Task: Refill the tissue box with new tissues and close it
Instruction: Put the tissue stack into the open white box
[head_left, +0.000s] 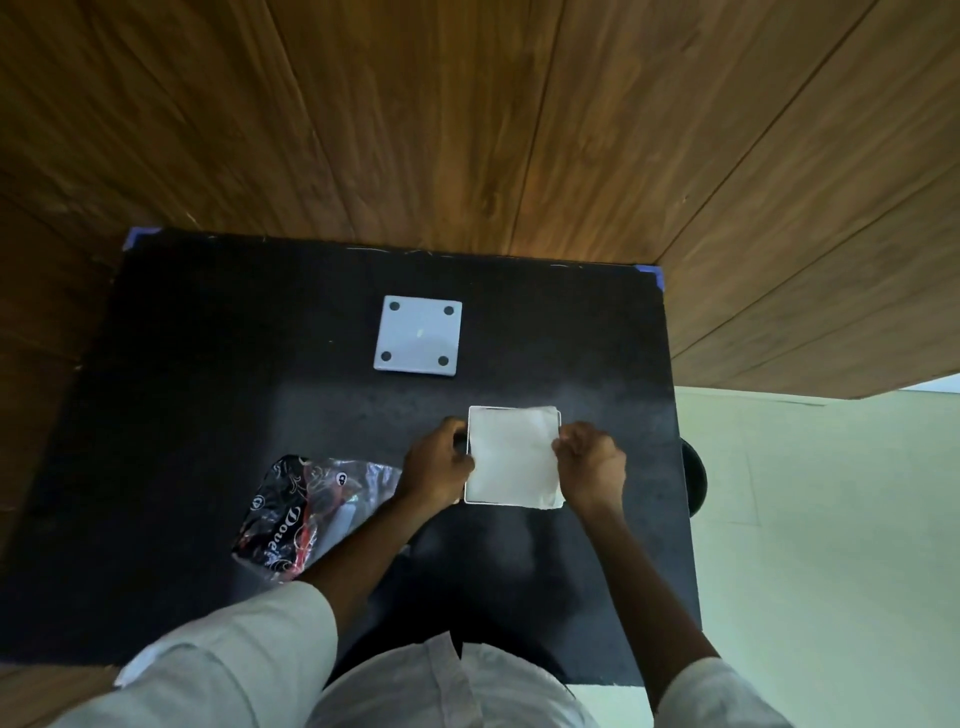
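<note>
A square white tissue box (467, 496) stands open on the black table (208, 364), and a stack of white tissues (511, 454) fills it to the rim. My left hand (439, 465) grips the box's left wall. My right hand (592, 465) pinches the right edge of the tissues, fingers curled. The box's white lid (418, 335), with a dark pad at each corner, lies flat farther back on the table, apart from the box.
A crumpled black, red and clear plastic tissue wrapper (306, 512) lies to the left of my left forearm. Wooden panelled walls rise behind and beside the table. A dark round object (693, 475) sits past the table's right edge above the pale floor.
</note>
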